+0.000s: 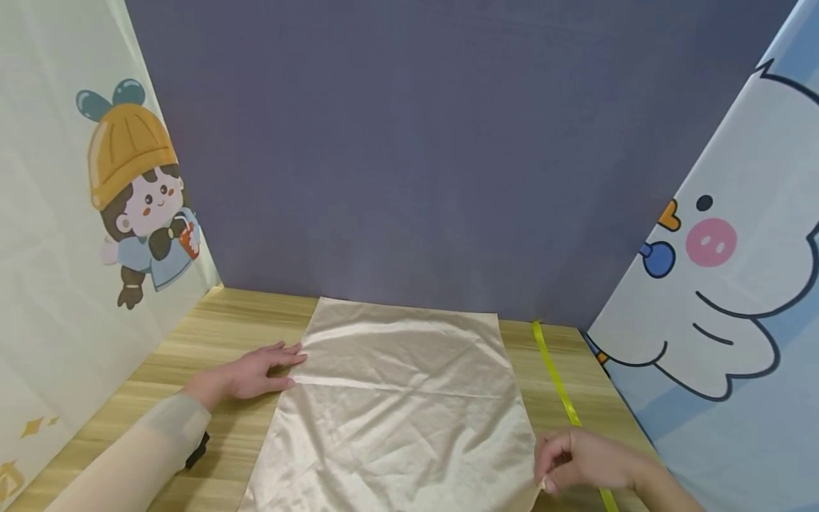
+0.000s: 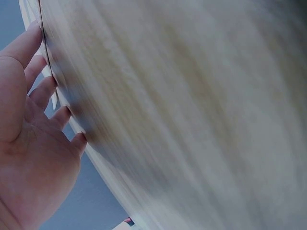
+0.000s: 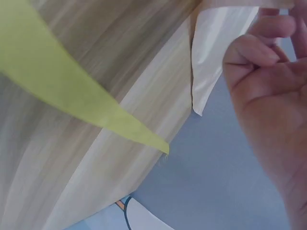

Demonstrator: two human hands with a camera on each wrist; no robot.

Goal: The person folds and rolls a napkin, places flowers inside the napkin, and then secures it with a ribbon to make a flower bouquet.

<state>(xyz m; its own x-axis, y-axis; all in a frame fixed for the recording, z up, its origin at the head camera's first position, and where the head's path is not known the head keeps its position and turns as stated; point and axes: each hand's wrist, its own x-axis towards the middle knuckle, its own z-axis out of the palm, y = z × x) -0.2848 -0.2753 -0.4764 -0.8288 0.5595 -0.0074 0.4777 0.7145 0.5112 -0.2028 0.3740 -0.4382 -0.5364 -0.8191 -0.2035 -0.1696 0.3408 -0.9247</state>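
A pale champagne satin cloth point(image 1: 397, 405) lies spread on the table, with creases and wrinkles across it. My left hand point(image 1: 259, 371) rests at its left edge, fingers extended and fingertips touching the fabric. At the lower right edge, my right hand point(image 1: 579, 461) pinches the cloth between thumb and curled fingers. The left wrist view shows the left hand point(image 2: 45, 129) with its fingers spread along the table surface. In the right wrist view, the cloth point(image 3: 216, 52) hangs beside the curled fingers of the right hand point(image 3: 273, 91).
A yellow ribbon point(image 1: 559, 384) runs along the wood-grain table point(image 1: 173, 355) to the right of the cloth, passing beneath the right hand. A dark grey-blue backdrop point(image 1: 384, 156) stands behind. Cartoon-printed sheets flank both sides. A small black object point(image 1: 197, 451) shows by the left sleeve.
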